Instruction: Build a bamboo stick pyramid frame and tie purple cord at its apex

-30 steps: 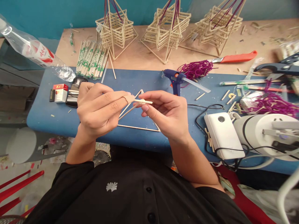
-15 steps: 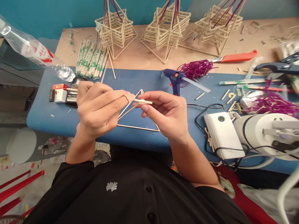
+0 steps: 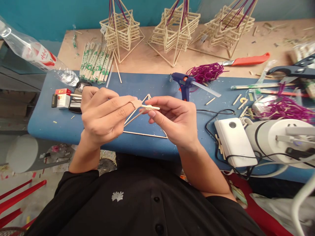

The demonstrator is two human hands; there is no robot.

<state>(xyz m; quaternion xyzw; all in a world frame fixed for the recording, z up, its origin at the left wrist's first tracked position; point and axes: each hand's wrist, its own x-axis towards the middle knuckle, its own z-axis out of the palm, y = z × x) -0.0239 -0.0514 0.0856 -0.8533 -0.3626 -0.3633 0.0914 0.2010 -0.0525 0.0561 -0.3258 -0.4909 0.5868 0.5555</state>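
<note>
Pale wooden sticks meet at picture centre, between the hands. Left hand: fingertips pinched on one stick. Right hand: thumb and fingers pinch near the join. Judged best: even, light pressure, wrists steady, no twist, sticks held at one angle. Triangular stick frame shows behind; contact unclear.

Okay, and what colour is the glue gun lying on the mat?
The glue gun is dark blue, with small orange parts; it shows best in the head view.
</note>
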